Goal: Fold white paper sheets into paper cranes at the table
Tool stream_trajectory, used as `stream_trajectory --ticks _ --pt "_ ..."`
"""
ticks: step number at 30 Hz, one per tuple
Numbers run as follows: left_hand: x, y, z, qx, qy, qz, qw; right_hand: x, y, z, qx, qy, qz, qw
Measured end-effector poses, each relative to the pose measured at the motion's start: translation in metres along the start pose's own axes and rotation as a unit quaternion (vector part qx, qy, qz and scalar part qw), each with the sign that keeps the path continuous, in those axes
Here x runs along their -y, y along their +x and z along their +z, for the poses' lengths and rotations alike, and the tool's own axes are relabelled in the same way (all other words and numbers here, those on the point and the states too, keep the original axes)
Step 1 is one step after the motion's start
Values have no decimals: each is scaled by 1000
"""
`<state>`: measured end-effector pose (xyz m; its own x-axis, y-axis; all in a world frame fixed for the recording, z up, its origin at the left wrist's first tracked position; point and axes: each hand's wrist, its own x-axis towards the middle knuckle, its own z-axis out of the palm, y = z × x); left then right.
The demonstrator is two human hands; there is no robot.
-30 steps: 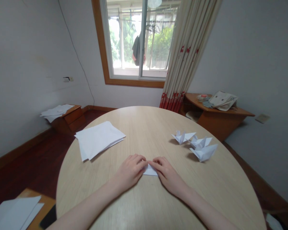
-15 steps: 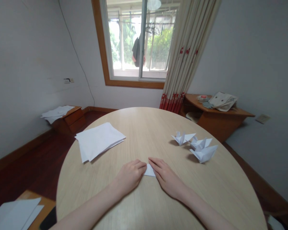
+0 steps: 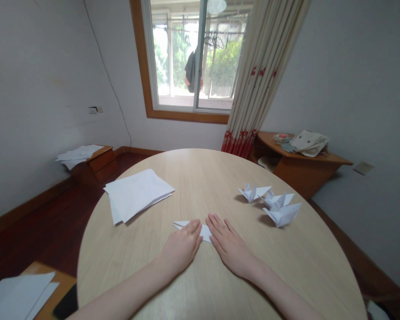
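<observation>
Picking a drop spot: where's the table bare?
Bare: tabletop between paper stack and folded paper figures; also nearer than the figures, right of the right hand. Crowded: centre, where that hand and the left hand are at the folded strip; the figures' cluster too.

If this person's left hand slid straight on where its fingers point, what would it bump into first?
Most likely the right hand, just across the visible strip of folded paper, though it might narrowly slip past.
</observation>
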<state>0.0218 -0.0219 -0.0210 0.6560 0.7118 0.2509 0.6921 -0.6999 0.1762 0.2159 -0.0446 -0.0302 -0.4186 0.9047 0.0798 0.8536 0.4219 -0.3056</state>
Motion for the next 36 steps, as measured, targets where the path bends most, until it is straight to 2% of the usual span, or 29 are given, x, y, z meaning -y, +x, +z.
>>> stream_trajectory --ticks 13,21,25,30,36 --pt "2 0 25 -59 56 -29 996 3 -6 -11 30 26 -7 999" --pt "11 6 15 -26 80 -55 995 13 -10 -31 92 81 -17 992" --pt "15 6 17 -33 100 -68 992 10 -9 -33 95 97 -24 990" --pt "11 4 18 -51 120 -117 984 12 -10 -39 99 112 -49 988" --pt "3 5 10 -11 150 -151 977 16 -11 -50 102 123 -70 985"
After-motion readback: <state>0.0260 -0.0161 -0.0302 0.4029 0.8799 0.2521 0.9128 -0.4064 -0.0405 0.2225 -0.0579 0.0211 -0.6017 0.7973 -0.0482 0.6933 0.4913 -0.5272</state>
